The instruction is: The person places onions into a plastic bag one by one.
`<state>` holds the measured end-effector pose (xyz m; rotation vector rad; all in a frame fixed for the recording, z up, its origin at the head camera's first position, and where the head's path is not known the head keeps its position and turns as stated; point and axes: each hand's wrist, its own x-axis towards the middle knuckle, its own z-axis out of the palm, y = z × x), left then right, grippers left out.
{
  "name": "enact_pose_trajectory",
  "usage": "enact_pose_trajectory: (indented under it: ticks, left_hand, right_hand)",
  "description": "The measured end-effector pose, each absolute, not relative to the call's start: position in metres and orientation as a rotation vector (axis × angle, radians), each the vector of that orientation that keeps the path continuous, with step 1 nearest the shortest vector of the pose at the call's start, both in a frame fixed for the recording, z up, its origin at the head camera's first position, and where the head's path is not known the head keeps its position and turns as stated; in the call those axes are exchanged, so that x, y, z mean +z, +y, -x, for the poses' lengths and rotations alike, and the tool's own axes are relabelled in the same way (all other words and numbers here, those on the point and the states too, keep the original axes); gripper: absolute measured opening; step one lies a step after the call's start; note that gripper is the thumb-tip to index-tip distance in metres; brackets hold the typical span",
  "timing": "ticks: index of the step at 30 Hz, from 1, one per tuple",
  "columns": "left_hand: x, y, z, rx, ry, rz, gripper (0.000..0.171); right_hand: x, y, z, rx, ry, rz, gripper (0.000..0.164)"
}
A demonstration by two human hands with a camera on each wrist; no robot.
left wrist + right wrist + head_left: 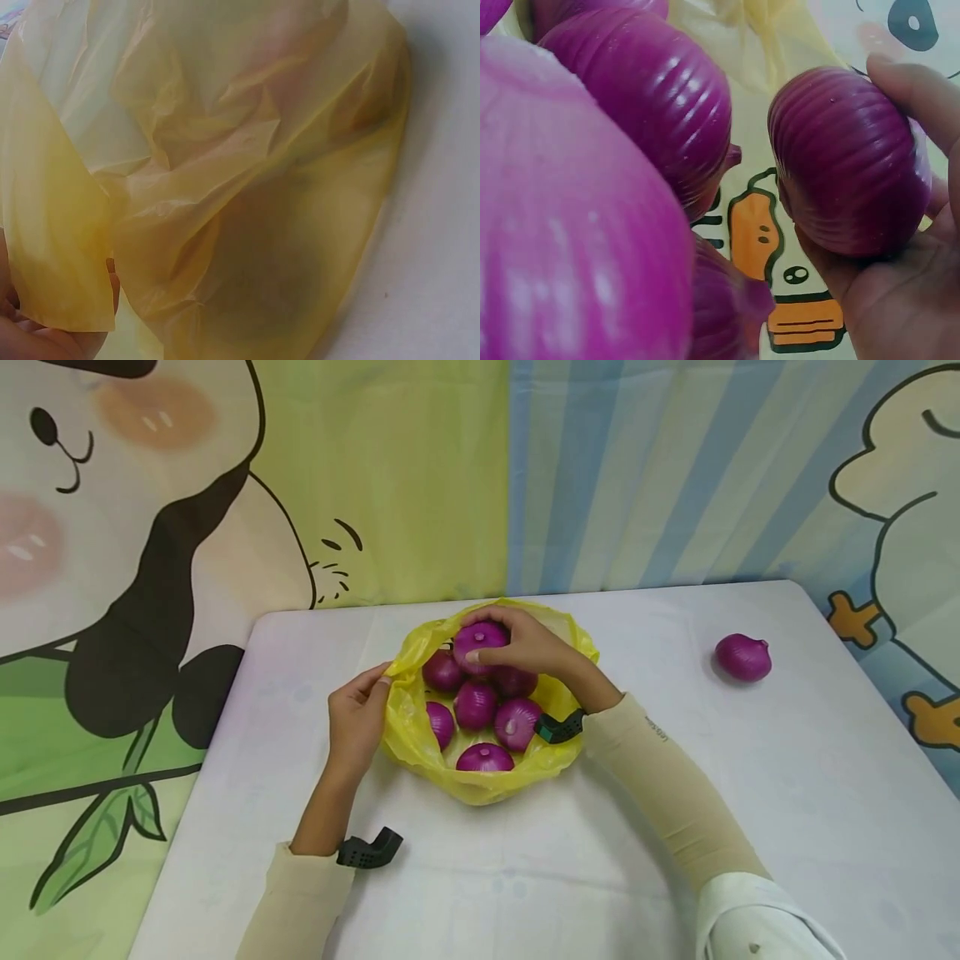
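An open yellow plastic bag (pixel 408 714) stands on the table with several purple onions inside, among them one onion (pixel 475 705) in the middle and another onion (pixel 484 757) near the front. My left hand (pixel 354 722) pinches the bag's left rim between thumb and fingers. Inside the bag's mouth, at the back, my right hand (pixel 536 647) grips an onion (pixel 480 642). The right wrist view shows that onion (pixel 851 161) between thumb and fingers, apart from the nearest onion (pixel 641 97). In the left wrist view the bag's wall (pixel 247 187) hides the onions.
A single onion (pixel 743 657) lies outside the bag, at the right of the white-covered table (pixel 645 643). Behind the table hangs a printed cloth (pixel 390 468) with cartoon animals. The bag's inside carries a printed cartoon figure (pixel 757 232).
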<state>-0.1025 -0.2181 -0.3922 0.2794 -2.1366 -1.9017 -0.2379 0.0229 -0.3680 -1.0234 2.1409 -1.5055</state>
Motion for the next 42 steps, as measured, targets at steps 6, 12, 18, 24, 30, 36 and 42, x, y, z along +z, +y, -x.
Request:
enact_pose_trajectory:
  ticks: [6,12,18,24,30,36,42]
  left_hand:
    - [-0.391,-0.219,0.102,-1.902,-2.109,-0.300,0.028]
    - [-0.391,-0.219,0.102,-1.904,-2.111,-0.323,0.028]
    - [-0.390,-0.218,0.101,-1.907,-2.117,-0.314,0.028]
    - [-0.390,-0.217,0.102,-1.917,-2.117,-0.317,0.028]
    - [-0.390,-0.217,0.103,-1.909,-2.117,-0.309,0.028]
    - [-0.392,-0.217,0.102,-1.920,-2.103,-0.291,0.028]
    - [-0.391,-0.217,0.102,-1.916,-2.101,-0.301,0.028]
  right_hand:
    - [-0.375,0.022,0.239,-1.435,2.191,1.005,0.044]
    - [-0.383,0.021,0.243,-1.405,2.283,0.937,0.047]
    - [-0.387,0.019,0.247,-1.435,2.273,0.973,0.050]
    - [-0.366,0.023,0.232,-1.516,2.157,1.060,0.051]
    - [-0.347,0.028,0.222,-1.520,2.128,1.076,0.047]
    - [-0.348,0.030,0.223,-1.529,2.071,1.126,0.044]
    - [-0.341,0.037,0.218,-1.497,2.071,1.170,0.042]
